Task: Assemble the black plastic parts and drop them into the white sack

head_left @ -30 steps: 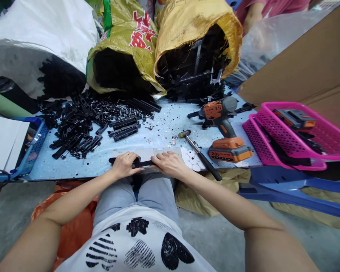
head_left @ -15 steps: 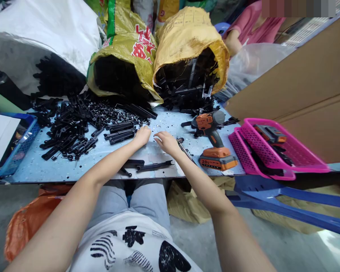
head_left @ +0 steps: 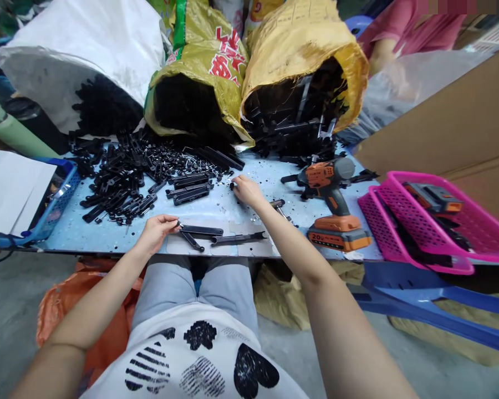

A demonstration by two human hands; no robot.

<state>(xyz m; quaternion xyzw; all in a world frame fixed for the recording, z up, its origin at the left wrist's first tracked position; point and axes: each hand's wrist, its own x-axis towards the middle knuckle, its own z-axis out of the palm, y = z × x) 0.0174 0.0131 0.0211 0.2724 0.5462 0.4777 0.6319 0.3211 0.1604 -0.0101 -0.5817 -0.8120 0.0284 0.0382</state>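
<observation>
My left hand [head_left: 160, 230] is pinched at the left end of a long black plastic bar [head_left: 202, 230]; a tiny shiny piece shows at its fingertips, too small to name. A shorter black arm [head_left: 191, 242] slants down from that same end. Beside these, a black forked bar [head_left: 239, 238] lies on the mat. Farther out, my right hand [head_left: 248, 191] is closed above the table, a small dark part [head_left: 232, 185] at its fingertips. Several assembled black bars [head_left: 190, 188] rest to its left, near a pile of small screws and parts [head_left: 162, 163].
An orange cordless drill [head_left: 330, 199] stands on the right, by pink baskets [head_left: 424, 188]. Open sacks [head_left: 208, 61] of black parts line the back. A blue basket [head_left: 69, 188] stands left. A co-worker's pink sleeve [head_left: 391, 27] shows behind a cardboard sheet [head_left: 449, 122].
My left hand has come back toward the near edge and left, to the end of the black bar. The right hand has moved slightly outward and closed. The whole view has shifted a little.
</observation>
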